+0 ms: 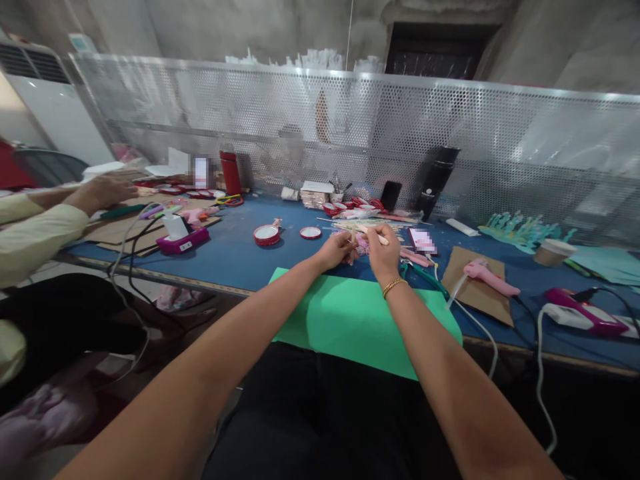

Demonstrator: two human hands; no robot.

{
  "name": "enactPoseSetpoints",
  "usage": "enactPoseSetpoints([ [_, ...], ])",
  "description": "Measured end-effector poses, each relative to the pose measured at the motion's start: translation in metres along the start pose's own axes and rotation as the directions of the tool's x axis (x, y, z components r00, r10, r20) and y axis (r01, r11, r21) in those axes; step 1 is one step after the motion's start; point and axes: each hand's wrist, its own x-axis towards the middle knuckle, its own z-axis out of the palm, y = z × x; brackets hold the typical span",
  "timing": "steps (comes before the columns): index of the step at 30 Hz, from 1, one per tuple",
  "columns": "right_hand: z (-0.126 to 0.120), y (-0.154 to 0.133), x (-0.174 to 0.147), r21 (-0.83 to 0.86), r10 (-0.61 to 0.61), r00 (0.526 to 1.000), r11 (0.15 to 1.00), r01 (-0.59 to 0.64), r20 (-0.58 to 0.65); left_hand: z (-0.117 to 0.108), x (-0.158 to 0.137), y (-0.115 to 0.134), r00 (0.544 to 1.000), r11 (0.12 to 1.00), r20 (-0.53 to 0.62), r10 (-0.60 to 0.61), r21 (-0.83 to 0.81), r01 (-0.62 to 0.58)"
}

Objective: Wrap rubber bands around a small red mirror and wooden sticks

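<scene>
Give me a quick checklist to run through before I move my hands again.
1. Right hand gripping the slim pale-pink tool: ok.
2. Left hand pinching securely: cannot tell, too small.
3. Pink plastic glue gun resting on flat brown cardboard: ok.
4. Bright green rectangular sheet fully on the blue table: not ok, overhangs the front edge.
5. Glue gun hot: cannot tell.

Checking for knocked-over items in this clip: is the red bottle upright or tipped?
Upright: the red bottle stands on the blue table, base down and top up.
</scene>
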Motion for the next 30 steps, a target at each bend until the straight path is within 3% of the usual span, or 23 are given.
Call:
enactPoseSetpoints([
  [30, -0.0004, -0.0021, -0.0015, -0.013, -0.009, 1.0, 1.0, 0.01, 0.019, -0.0008, -0.0008, -0.0009, 0.999, 1.0, -0.027, -0.021, -0.014, 0.02],
])
